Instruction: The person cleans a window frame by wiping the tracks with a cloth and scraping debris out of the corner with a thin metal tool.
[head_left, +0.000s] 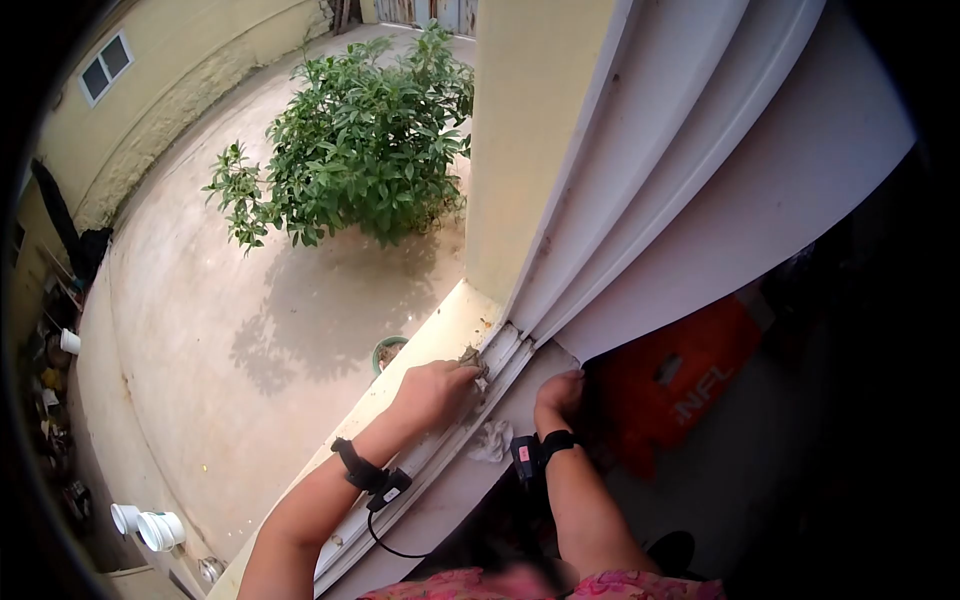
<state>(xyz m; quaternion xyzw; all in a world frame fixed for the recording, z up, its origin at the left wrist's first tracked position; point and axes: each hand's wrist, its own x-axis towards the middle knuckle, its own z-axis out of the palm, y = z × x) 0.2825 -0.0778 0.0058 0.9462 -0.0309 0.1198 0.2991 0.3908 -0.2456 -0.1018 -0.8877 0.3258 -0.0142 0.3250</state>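
Fingers (466, 373) of the left hand (432, 395) pinch a crumpled grey-brown scrap (472, 356), perhaps a rag, at the far end of a white window track (507, 350), near its corner with the upright frame (622, 150). We judge the step in hand to be wiping out that corner; the next move likely calls for a firm pinch and a stroke along the grooves. The left hand shows us its back, the forearm slanting up from the lower left across the track. The right hand (558, 393) is near the far end of the inner sill (522, 393), fingers curled; we cannot tell whether they grip anything. Its forearm rises more steeply from below. We see a dark band on each wrist, a cable hanging from the left one. Between the forearms, a crumpled white cloth (491, 440) lies on the inner sill. Beyond the right hand, an orange bag (690, 400) sits in shadow; outside, a leafy bush (370, 140) shades the pale courtyard ground (170, 330).
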